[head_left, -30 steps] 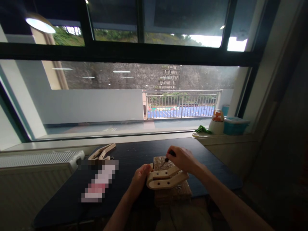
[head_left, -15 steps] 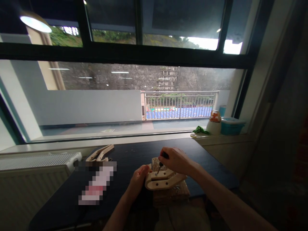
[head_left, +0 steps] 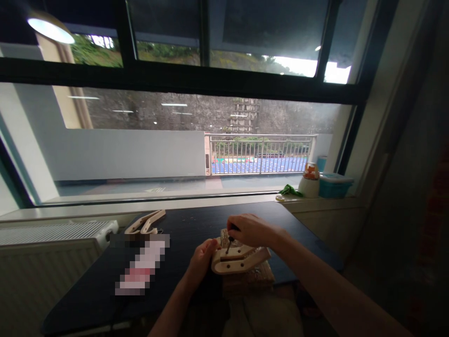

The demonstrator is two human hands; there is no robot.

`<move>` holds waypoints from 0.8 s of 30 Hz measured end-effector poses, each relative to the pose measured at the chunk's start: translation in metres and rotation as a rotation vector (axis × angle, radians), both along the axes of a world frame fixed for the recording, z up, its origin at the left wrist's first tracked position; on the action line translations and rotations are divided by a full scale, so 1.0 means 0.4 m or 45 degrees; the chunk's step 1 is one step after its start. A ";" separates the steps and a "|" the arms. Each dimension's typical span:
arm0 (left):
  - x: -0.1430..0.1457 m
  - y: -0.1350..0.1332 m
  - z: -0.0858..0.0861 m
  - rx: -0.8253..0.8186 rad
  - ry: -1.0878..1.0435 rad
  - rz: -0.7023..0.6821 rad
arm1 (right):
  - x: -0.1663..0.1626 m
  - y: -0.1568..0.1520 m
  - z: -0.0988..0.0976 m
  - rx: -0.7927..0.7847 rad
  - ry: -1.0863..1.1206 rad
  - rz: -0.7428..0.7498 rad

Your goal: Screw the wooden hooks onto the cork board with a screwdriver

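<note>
A pale wooden forked piece (head_left: pixel 238 260) with several small holes lies on a rough wooden block (head_left: pixel 250 276) at the near edge of a dark table (head_left: pixel 196 224). My left hand (head_left: pixel 200 260) is closed round the rounded left end of the piece. My right hand (head_left: pixel 250 230) is closed on a small dark-handled screwdriver (head_left: pixel 230 237), held upright with its tip down in a hole on the piece's upper arm.
Two more pale wooden pieces (head_left: pixel 145 222) lie at the table's far left. A blurred pink and white patch (head_left: pixel 140 264) sits left of my hands. A white radiator (head_left: pixel 52 234) stands at left. On the sill at right are a green cloth (head_left: pixel 289 190), a white jar (head_left: pixel 308 182) and a teal box (head_left: pixel 333 185).
My right hand has moved left with the screwdriver, from above the block behind the piece to a hole in the piece. The left hand keeps its grip.
</note>
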State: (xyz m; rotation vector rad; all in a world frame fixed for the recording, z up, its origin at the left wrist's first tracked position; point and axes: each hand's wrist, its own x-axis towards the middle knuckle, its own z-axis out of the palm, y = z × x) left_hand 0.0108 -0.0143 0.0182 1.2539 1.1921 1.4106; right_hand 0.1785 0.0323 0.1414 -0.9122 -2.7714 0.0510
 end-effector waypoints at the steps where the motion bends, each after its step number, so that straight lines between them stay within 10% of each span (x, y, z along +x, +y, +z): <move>1: 0.000 -0.001 0.001 0.001 0.000 0.001 | -0.004 -0.001 0.004 0.001 -0.024 0.008; 24: 0.001 -0.002 0.005 0.031 -0.006 -0.029 | -0.057 -0.054 0.068 0.058 -0.234 -0.104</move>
